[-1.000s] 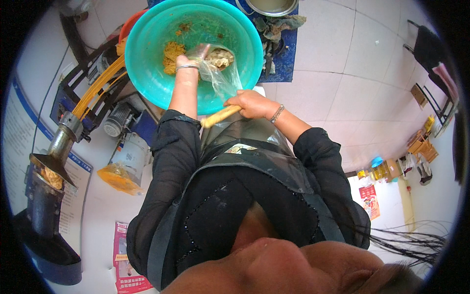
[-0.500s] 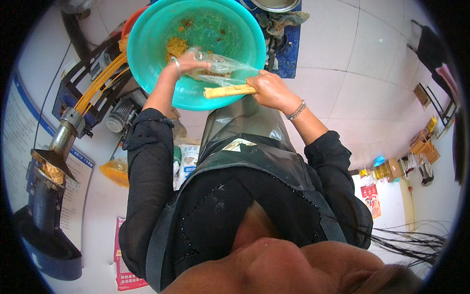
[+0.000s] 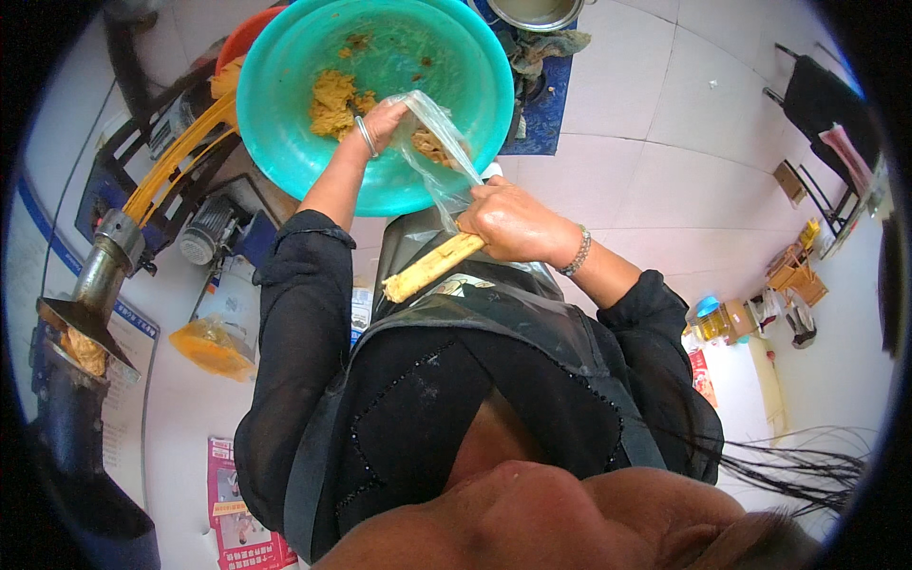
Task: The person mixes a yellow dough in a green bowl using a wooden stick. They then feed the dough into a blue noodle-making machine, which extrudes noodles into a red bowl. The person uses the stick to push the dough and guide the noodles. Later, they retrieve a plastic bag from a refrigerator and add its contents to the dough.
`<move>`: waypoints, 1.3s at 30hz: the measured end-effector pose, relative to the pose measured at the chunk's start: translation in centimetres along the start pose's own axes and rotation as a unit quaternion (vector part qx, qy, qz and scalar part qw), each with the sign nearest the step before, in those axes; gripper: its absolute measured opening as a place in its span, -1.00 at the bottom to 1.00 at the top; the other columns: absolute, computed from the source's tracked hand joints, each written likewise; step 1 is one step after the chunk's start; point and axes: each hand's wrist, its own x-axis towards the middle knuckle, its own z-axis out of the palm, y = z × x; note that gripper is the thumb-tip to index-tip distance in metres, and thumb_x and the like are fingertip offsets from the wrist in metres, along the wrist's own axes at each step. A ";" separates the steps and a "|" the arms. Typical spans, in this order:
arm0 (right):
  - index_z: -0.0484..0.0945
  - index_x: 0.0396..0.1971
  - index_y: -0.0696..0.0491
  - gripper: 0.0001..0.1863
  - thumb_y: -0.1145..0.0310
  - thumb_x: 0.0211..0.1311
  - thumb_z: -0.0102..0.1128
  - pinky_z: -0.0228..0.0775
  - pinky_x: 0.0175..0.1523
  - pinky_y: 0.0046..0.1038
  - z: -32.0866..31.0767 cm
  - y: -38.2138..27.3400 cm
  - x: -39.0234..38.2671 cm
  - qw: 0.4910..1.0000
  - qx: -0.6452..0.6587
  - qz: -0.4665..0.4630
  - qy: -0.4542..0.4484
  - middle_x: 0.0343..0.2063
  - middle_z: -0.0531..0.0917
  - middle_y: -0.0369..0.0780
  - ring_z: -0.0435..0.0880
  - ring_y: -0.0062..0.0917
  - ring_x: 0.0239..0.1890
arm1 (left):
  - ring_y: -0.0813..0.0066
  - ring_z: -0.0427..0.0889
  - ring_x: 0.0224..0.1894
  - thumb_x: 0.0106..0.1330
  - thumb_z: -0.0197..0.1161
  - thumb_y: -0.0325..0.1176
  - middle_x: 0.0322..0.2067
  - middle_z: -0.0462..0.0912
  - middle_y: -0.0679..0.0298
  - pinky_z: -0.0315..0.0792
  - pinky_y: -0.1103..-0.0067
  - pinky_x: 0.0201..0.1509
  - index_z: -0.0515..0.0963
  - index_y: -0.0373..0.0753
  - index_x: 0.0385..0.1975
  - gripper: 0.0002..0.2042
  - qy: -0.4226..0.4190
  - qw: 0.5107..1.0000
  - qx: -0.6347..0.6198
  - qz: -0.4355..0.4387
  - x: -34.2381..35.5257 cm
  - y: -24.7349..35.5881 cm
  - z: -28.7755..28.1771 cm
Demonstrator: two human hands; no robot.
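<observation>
A clear plastic bag (image 3: 439, 142) is stretched between my hands over the near side of a large turquoise basin (image 3: 261, 142). My left hand (image 3: 384, 123) grips the bag's far edge, its fingertips partly hidden by the film. Inside or behind the film, brownish crumbly pieces (image 3: 432, 149) show. My right hand (image 3: 503, 220) is closed round a pale yellow stick (image 3: 432, 269), apparently wooden, and also pinches the bag's near edge. The stick points toward my apron. Yellow dough-like lumps (image 3: 334, 103) lie in the basin, left of the bag.
At the left stands a metal extruding machine (image 3: 109, 261) with yellow strands (image 3: 185, 157) coming out of it. A motor (image 3: 211, 233) sits beside it. A pot (image 3: 535, 11) and a grey rag (image 3: 551, 46) lie on a blue surface at the far right of the basin.
My right hand has drawn the bag and stick nearer to my body, and the stick now tilts downward. The bag's mouth is lifted and wider. More of the yellow lumps show.
</observation>
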 end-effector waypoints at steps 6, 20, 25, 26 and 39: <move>0.39 -0.67 0.00 -0.85 0.47 -0.21 0.21 0.21 -0.15 -0.35 -4.1 -0.9 0.0 0.999 0.010 -0.046 -0.013 -0.58 0.48 -0.27 0.45 -0.37 -0.33 | 0.25 0.57 0.00 0.27 0.14 0.14 -0.08 0.62 0.15 0.41 0.26 0.16 0.58 -0.19 -0.12 -0.51 -0.094 0.944 -0.316 0.025 0.7 -2.8 0.8; 0.55 -0.51 -0.02 -0.93 0.39 -0.07 0.15 0.27 -0.20 -0.21 -0.3 1.8 -1.4 0.954 -0.221 0.123 -0.163 -0.62 0.57 -0.32 0.56 -0.44 -0.29 | 0.20 0.63 -0.08 0.33 -0.08 0.20 -0.14 0.65 0.13 0.51 0.21 0.04 0.56 -0.22 -0.13 -0.44 -0.126 0.875 -0.466 0.027 -2.0 -4.0 3.2; 0.50 -0.46 -0.02 -0.89 0.40 -0.07 0.18 0.28 -0.21 -0.24 -0.3 0.0 -1.2 0.994 -0.081 0.051 -0.057 -0.61 0.56 -0.32 0.54 -0.39 -0.30 | -0.01 0.57 -0.01 0.33 -0.15 0.24 0.05 0.52 0.04 0.44 -0.06 0.06 0.37 -0.30 0.11 -0.32 -0.234 0.866 -0.429 0.103 -0.4 -2.1 4.1; 0.49 -0.46 -0.02 -0.88 0.40 -0.07 0.19 0.29 -0.21 -0.24 -0.7 -0.6 -1.3 0.998 -0.046 0.012 -0.047 -0.61 0.56 -0.31 0.54 -0.38 -0.31 | -0.09 0.55 0.00 0.32 -0.15 0.27 0.11 0.45 0.04 0.45 -0.07 0.03 0.30 -0.28 0.18 -0.29 -0.209 0.882 -0.413 0.087 -0.6 -1.6 4.2; 0.21 0.22 0.19 -0.32 0.46 -0.01 0.08 0.40 -0.40 -0.12 -2.2 -2.1 -0.2 0.984 0.089 0.106 -0.111 -0.66 0.52 0.03 0.58 -0.08 -0.54 | 0.44 0.54 -0.10 0.35 -0.15 0.25 -0.08 0.57 0.25 0.44 0.49 0.02 0.41 -0.20 0.13 -0.36 0.148 0.958 -0.144 0.200 1.2 -3.9 3.6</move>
